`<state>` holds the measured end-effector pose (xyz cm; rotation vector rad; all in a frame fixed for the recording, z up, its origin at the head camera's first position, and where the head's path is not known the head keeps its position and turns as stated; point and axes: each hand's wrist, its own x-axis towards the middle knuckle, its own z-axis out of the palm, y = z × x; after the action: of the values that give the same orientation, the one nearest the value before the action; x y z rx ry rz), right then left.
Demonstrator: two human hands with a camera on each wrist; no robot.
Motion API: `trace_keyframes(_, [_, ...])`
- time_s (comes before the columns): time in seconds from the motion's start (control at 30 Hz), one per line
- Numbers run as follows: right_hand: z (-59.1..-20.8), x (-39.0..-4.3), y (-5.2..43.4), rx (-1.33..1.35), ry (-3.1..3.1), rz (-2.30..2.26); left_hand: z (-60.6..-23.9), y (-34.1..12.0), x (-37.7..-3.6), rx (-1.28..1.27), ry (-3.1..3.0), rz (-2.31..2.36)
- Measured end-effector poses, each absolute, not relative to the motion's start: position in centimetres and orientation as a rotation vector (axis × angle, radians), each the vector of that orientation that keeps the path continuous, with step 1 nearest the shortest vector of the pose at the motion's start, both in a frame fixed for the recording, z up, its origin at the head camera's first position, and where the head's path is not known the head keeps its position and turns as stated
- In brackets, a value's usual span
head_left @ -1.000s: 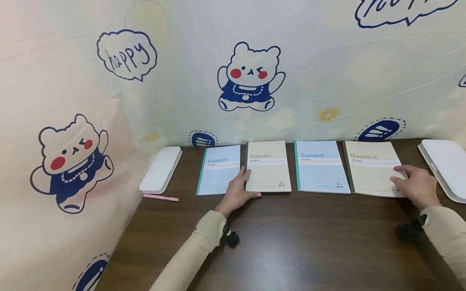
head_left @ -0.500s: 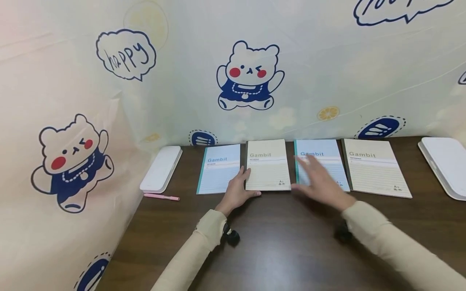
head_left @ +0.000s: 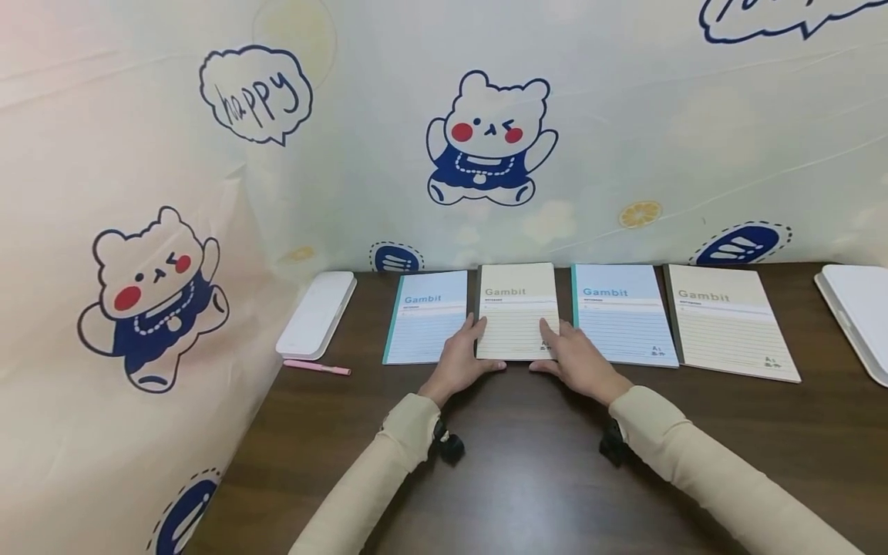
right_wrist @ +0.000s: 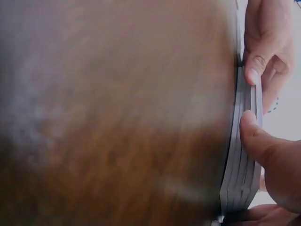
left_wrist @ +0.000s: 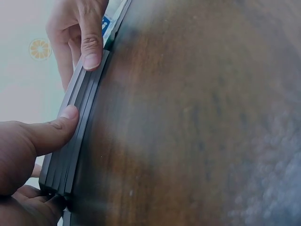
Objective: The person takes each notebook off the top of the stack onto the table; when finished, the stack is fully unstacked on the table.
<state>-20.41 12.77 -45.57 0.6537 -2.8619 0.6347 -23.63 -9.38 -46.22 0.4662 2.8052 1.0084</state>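
Note:
Both hands are at a stack of cream notebooks (head_left: 516, 308) with dark spines, lying on the table. My left hand (head_left: 459, 358) holds its near left corner, thumb along the near edge and fingers at the left side. Opposite it, my right hand (head_left: 579, 358) holds the near right corner, its thumb also on the near edge. Several layers show in the notebook stack (left_wrist: 70, 136) in the left wrist view, with a thumb of each hand pressing its edge. The right wrist view shows the same layered edges (right_wrist: 240, 174). Some fingers are hidden behind the stack.
Blue notebooks (head_left: 426, 331) (head_left: 617, 312) lie on either side, with another cream notebook (head_left: 735, 324) farther right. White cases (head_left: 317, 312) (head_left: 863, 316) stand at both ends. A pink pen (head_left: 317, 368) lies before the left case. A printed cloth (head_left: 375, 154) hangs behind the table (head_left: 527, 478).
My right hand has left the cream notebook at the far right, crossed leftward over the blue one, and taken hold of the middle cream stack. My left hand has stayed at the stack's left corner.

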Motion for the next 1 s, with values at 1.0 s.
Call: trace_keyframes(1.0, [-45.5,-20.6,13.7,0.645,-2.960,0.679,-44.1,-6.7,-26.2,-0.059,2.636,1.673])
